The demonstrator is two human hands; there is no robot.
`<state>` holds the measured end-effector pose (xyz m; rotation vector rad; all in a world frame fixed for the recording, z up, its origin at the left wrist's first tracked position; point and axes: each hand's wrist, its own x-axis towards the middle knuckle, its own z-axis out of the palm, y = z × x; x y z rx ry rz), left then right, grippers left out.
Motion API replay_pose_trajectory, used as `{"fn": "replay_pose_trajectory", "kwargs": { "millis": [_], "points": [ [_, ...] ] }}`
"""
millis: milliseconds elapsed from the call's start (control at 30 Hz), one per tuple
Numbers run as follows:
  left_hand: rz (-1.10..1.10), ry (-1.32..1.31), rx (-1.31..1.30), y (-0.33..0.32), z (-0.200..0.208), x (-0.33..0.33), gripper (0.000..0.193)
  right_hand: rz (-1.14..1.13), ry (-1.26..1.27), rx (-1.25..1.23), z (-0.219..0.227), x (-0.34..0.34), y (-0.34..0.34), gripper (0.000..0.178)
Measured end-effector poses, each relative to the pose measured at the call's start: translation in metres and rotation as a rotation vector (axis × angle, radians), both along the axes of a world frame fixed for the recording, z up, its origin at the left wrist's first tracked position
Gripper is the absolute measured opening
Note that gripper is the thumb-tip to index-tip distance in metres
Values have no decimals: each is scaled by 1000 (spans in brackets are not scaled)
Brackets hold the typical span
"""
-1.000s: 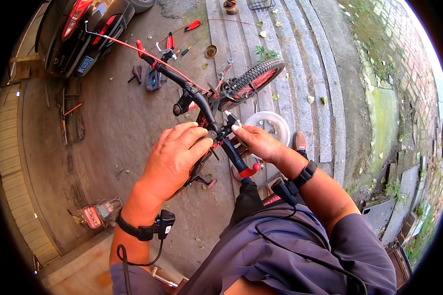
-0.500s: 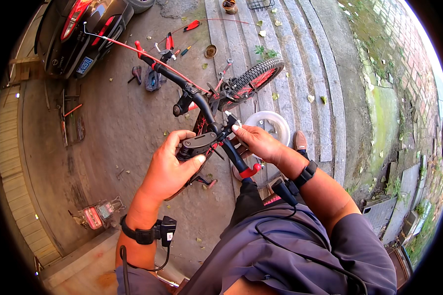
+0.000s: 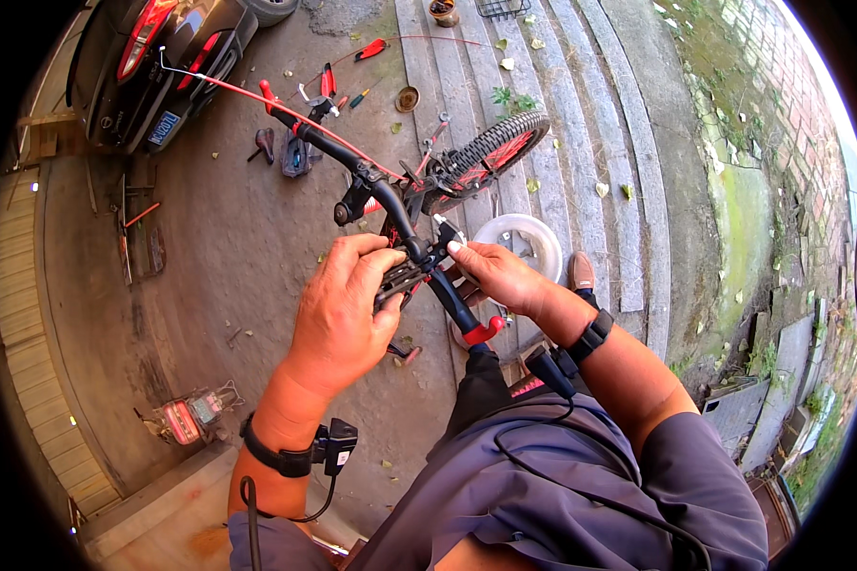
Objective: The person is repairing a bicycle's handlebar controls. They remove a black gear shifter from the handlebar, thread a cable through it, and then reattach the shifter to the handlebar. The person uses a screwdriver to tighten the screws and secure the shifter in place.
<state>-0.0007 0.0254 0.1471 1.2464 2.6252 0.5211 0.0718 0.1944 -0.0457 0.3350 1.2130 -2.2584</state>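
Observation:
A bicycle stands before me, its black handlebar running from upper left toward my body, with a red end cap at each tip. My left hand is closed around a black folding multi-tool, seen edge-on with its metal keys folded side by side. The tool is at the handlebar clamp of a black brake lever with a silver tip; contact at the bolt is hidden. With thumb and fingers my right hand grips this lever beside the bar. A red cable stretches loose over the far side.
The knobbly-tyred wheel lies beyond the bar, near stone steps. Below my right hand is a white round tub. Red-handled tools, a saddle and a small tin lie on the ground. A dark car stands upper left.
My left hand has rolled over and shifted slightly right, turning the multi-tool from its broad side to its edge. My right hand stays on the brake lever.

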Motion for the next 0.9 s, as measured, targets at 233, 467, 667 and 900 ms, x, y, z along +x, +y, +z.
{"fn": "replay_pose_trajectory", "kwargs": {
  "millis": [233,467,667,900],
  "points": [
    [-232,22,59,-10,-12,4,54,20,-11,-18,5,0,2,59],
    [171,-246,235,-15,-22,21,64,-6,-29,8,3,0,1,57],
    [422,-400,265,-17,-27,32,62,-10,-28,-5,1,0,-1,58],
    [138,-203,85,-14,-13,21,51,5,-8,5,0,-1,1,61]
  ]
}}
